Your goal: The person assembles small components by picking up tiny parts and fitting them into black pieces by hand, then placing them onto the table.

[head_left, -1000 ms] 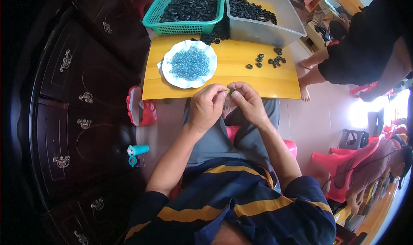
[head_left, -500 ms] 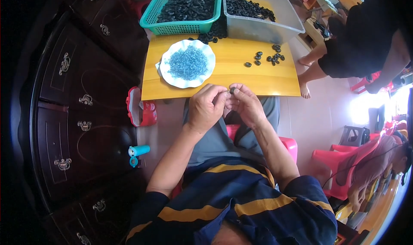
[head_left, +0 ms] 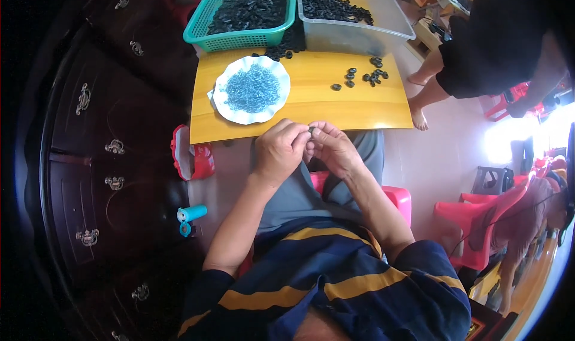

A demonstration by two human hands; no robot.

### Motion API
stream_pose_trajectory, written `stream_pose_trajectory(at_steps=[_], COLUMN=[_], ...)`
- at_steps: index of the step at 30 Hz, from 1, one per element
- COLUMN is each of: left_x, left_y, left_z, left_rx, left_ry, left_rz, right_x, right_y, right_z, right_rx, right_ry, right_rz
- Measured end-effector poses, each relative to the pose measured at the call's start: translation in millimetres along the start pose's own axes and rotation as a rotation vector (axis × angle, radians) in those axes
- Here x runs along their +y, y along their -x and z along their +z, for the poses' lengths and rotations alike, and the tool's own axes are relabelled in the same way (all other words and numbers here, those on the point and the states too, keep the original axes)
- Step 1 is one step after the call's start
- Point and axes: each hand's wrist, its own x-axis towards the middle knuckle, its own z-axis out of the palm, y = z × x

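At the near edge of the wooden table, my two hands meet fingertip to fingertip. My right hand (head_left: 335,150) pinches a small black oval part (head_left: 311,129), mostly covered by the fingers. Closed against the same part is my left hand (head_left: 279,151), thumb and forefinger pressed together; whatever they hold is too small to make out. A white wavy-rimmed plate (head_left: 284,93) holds a heap of small clear bluish pieces (head_left: 253,88). To the right on the tabletop lie several loose black oval parts (head_left: 351,76).
A green basket (head_left: 239,41) and a clear plastic bin (head_left: 359,35), both with black parts, stand along the far side of the table (head_left: 311,110). Dark drawers (head_left: 114,221) line the left. A blue bottle (head_left: 193,213) is on the floor; other people are at right.
The view has shifted, so table and containers appear slightly left and higher. My hands stay together at the table edge, and the fingers now cover more of the black part.
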Motion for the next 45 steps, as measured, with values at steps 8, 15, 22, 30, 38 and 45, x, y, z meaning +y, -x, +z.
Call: stream_pose_trajectory(at_steps=[8, 15, 22, 30, 38, 45], left_x=[16.3, 5.6, -0.7, 5.0, 2.0, 4.5], left_y=[-2.1, 1.0, 5.6, 4.4, 6.7, 5.8], left_z=[-4.8, 2.9, 3.2, 3.4, 6.7, 11.1], left_rx=[-0.108, -0.040, -0.071, -0.086, -0.047, -0.084], left_ry=[0.374, 0.403, 0.472, 0.443, 0.446, 0.485], left_rz=[-0.227, -0.168, -0.261, -0.240, -0.220, -0.299], right_x=[-2.7, -4.8, -75.3, -128.7, -127.2, -125.0], right_y=[7.0, 9.9, -13.3, -34.0, -49.6, -38.8], right_z=[6.4, 8.4, -33.1, -80.9, -87.5, -89.5], right_rx=[-0.097, -0.081, 0.468, 0.851, 0.891, 0.933], right_ry=[-0.081, 0.024, 1.090, 1.650, 1.769, 1.798], right_rz=[-0.011, -0.023, -0.573, -0.669, -0.624, -0.529])
